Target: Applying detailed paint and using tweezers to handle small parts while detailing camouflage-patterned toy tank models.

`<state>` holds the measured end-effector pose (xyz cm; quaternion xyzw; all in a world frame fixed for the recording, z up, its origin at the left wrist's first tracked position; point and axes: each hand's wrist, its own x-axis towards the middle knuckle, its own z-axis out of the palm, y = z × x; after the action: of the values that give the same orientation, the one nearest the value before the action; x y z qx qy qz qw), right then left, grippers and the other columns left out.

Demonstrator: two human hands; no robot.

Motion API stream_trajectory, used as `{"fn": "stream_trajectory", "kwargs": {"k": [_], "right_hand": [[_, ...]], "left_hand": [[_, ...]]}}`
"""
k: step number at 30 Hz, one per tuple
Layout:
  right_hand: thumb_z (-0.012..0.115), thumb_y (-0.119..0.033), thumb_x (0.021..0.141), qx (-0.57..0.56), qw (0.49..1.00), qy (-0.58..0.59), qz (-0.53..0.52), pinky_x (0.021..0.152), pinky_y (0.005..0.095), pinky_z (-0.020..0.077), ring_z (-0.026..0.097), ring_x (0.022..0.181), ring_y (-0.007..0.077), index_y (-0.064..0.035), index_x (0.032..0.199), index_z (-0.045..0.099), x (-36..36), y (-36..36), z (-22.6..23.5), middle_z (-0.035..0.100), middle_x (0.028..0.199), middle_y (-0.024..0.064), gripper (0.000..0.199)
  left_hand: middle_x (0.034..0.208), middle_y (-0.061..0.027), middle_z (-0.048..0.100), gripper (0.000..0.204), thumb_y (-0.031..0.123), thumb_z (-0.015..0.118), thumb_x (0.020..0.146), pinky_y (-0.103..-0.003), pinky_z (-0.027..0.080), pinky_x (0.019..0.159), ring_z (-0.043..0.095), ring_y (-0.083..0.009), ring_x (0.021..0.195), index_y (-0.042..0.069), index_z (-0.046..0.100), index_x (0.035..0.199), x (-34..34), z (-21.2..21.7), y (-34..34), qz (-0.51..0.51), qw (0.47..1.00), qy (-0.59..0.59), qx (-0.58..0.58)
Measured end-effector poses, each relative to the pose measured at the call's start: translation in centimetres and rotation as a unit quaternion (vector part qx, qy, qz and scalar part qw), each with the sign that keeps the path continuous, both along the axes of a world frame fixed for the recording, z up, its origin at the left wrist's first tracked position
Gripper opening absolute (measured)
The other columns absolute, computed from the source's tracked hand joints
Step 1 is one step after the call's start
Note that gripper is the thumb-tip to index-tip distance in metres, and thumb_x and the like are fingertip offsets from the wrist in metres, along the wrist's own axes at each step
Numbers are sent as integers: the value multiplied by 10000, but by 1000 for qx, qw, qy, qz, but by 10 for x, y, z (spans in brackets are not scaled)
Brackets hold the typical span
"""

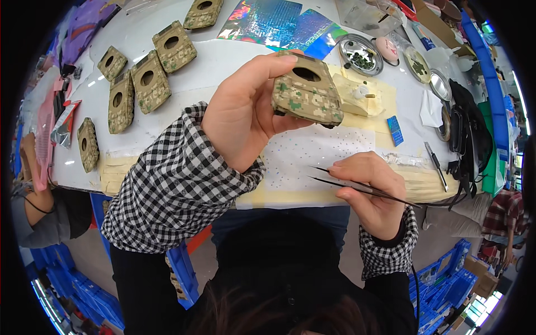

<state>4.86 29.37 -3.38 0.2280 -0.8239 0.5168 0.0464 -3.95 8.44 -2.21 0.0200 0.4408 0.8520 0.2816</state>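
Observation:
My left hand (pixel 240 114) is raised over the table, closed round the sides of a toy tank hull (pixel 310 99). The hull has a pixelated green and tan camouflage pattern and a dark oval hole in its top. To the right and nearer to me, my right hand (pixel 377 190) grips dark, thin tweezers (pixel 333 182). Their two tips point left and stand apart, with nothing visible between them. Below both hands lies a white sheet (pixel 290 167) dotted with tiny bluish specks. The tweezer tips hang over this sheet, apart from the hull.
Several matching hulls (pixel 149 81) lie at the left and far left. Shiny holographic sheets (pixel 268 22) lie at the back. A round tin (pixel 362 54) holds small dark green pieces. A pen-like knife (pixel 437 167), a blue card (pixel 395 130) and a black bag (pixel 470 123) are at the right.

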Motion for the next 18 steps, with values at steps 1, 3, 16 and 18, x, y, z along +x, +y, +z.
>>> {"fn": "stream_trajectory", "kwargs": {"k": [1,3,16,18], "right_hand": [[740,-37,722,-26,999,-21,-12,690,295,479,619,777,233,15,895,642,1,-3,-3,655,846,122,205],[729,-15,730,-63,996,-52,-25,685,288,477,618,769,225,18,867,634,2,-7,-7,651,840,120,171],[705,-34,761,-60,995,-73,-39,706,299,430,587,736,199,-16,805,632,-3,-11,-16,657,794,78,87],[705,-37,761,-55,995,-72,-40,709,300,429,586,736,200,-19,803,632,-4,-11,-16,657,795,76,86]], "left_hand": [[1193,-221,559,467,279,372,932,-382,517,895,589,-271,1068,-53,460,1249,0,0,0,4,1000,0,4],[1189,-221,562,468,282,378,930,-382,517,899,589,-273,1071,-54,463,1246,0,-1,1,12,1000,-1,13],[1187,-202,572,450,268,386,932,-435,497,928,589,-264,1075,-56,478,1232,5,1,3,30,999,-10,19],[1188,-202,572,450,267,385,933,-435,498,927,590,-265,1072,-57,477,1232,4,2,3,27,1000,-7,15]]}}
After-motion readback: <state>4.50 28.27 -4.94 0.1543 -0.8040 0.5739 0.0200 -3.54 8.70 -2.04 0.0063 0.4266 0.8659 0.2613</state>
